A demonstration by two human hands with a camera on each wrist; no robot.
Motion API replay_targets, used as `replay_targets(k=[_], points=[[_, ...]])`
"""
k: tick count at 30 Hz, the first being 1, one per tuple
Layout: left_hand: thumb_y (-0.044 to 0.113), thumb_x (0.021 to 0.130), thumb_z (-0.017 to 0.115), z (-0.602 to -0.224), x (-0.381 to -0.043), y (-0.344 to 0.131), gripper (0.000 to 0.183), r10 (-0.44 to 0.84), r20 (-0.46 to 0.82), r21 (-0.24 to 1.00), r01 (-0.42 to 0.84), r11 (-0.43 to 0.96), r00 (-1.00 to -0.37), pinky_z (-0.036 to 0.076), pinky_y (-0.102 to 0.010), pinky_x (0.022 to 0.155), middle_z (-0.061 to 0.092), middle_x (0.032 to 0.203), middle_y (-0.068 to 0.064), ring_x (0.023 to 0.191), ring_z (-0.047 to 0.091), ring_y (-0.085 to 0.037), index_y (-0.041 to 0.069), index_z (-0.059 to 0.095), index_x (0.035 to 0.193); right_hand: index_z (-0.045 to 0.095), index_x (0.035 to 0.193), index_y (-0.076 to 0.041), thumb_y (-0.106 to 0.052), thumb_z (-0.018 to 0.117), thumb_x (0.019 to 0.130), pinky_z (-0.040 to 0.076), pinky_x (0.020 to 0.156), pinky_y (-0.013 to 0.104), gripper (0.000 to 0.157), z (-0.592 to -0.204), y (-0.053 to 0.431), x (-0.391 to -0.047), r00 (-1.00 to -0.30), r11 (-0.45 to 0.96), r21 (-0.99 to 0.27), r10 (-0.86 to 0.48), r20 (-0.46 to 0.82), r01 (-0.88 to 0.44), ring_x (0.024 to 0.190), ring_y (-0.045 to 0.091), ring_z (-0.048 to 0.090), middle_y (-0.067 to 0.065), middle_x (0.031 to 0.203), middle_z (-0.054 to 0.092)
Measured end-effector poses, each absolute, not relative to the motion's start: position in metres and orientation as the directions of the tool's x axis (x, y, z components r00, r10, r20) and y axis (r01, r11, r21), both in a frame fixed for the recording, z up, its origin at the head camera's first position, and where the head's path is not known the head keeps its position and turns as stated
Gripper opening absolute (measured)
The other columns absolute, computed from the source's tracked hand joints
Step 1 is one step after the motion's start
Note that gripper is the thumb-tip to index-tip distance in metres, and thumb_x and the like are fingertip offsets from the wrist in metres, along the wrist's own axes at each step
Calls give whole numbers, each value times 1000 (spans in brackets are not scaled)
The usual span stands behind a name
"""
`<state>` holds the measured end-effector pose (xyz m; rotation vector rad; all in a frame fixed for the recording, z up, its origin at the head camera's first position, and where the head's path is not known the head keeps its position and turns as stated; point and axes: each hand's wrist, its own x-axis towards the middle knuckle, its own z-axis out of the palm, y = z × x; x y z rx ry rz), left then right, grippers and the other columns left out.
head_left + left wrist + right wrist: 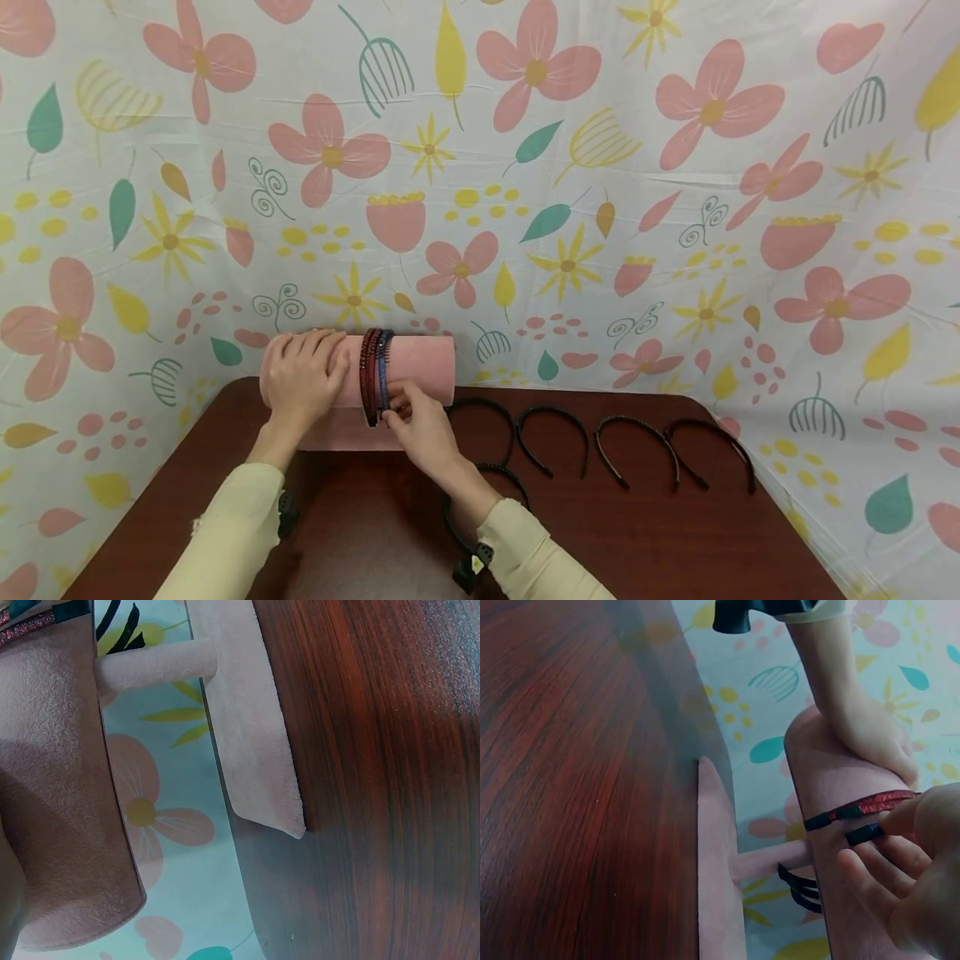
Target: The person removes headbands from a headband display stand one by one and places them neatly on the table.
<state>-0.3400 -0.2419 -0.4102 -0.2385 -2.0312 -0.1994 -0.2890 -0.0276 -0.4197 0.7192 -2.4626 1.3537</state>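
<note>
**Partway along, with more apparently left than done**

The desk (637,533) carries a padded pink roll (423,360) on a stand, left of the middle and near the back edge. The left hand (307,371) rests on the roll's left part, fingers laid over the top, with no headband in it. The right hand (422,425) is narrowed to a pinch at the roll's front.

Five loose headbands (636,418) lie on the desk, four in a rough row from the roll's right end and one by the right forearm; these look like the share left. Around the roll sit what seem to be two red headbands (369,375), probably done, and just beside them a blue headband (382,367). Its dark end (864,834) is between finger and thumb, so that one looks unfinished.
</note>
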Motion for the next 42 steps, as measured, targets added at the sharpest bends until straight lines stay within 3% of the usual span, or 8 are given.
replay_targets(k=[21, 30, 37, 42], points=[[40, 95, 46, -411, -340, -244, 42, 71, 894, 56, 267, 962, -442, 40, -51, 102, 72, 111, -10, 105, 64, -33, 13, 74, 110, 67, 115, -13, -12, 70, 91, 51, 61, 17, 24, -421, -9, -292, -857, 487, -706, -253, 450, -515, 74, 4, 66, -1, 91, 71], [40, 95, 46, -410, -340, -242, 42, 72, 892, 64, 282, 957, -447, 39, -52, 102, 72, 112, -11, 105, 64, -33, 13, 74, 111, 68, 110, -12, -12, 69, 92, 53, 66, 19, 19, -423, 4, -292, -853, 489, -700, -251, 457, -520, 78, 11, 68, 1, 93, 71], [38, 93, 49, -409, -340, -240, 40, 73, 903, 59, 290, 955, -424, 41, -52, 100, 73, 109, -11, 102, 65, -34, 12, 74, 109, 68, 108, -14, -14, 70, 91, 49, 58, 18, 17, -425, 15, -293, -842, 510, -673, -253, 477, -535, 76, 6, 66, -1, 94, 72], [39, 94, 47, -410, -340, -240, 42, 72, 894, 63, 283, 957, -442, 40, -52, 101, 72, 111, -12, 103, 65, -34, 12, 74, 111, 68, 107, -14, -12, 70, 91, 48, 56, 19, 17, -426, 22, -294, -838, 514, -667, -246, 488, -539, 77, 8, 67, -1, 94, 73]])
